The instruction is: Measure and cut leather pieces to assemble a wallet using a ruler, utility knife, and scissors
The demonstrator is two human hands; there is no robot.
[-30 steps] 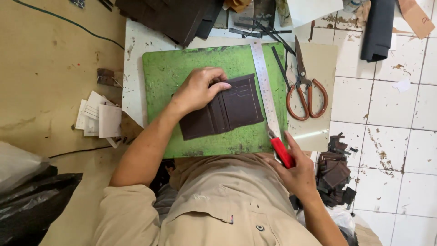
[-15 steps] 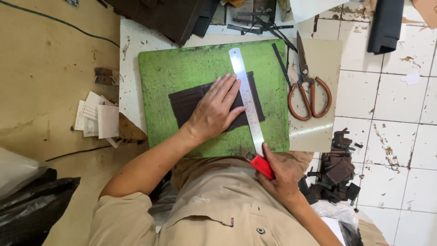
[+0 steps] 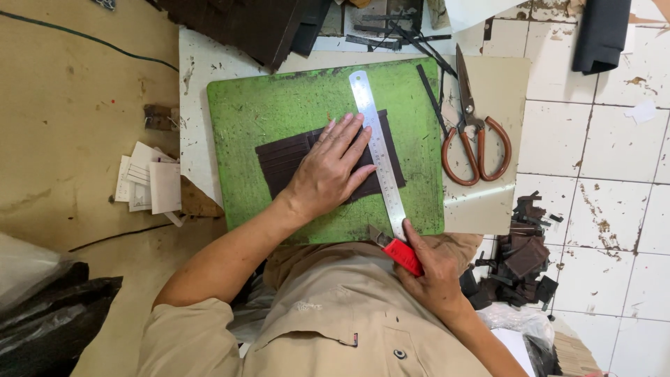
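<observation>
Under my left hand (image 3: 328,171), spread flat to pin both the dark leather piece (image 3: 279,164) and the steel ruler (image 3: 377,150) to the green cutting mat (image 3: 258,105), my right hand (image 3: 433,269) grips the red-handled knife (image 3: 398,251) at the ruler's near end, beside its edge.

White tiles (image 3: 607,139), chipped and stained, are covering the floor on the right; tan boarding (image 3: 77,126) is lying left, a black cable (image 3: 84,38) crossing it.

Shiny steel ruler (image 3: 377,150), matt dark leather wallet (image 3: 286,159), scuffed green cutting mat (image 3: 279,105), glossy red plastic knife (image 3: 401,255), chipped white floor tiles (image 3: 614,153).
</observation>
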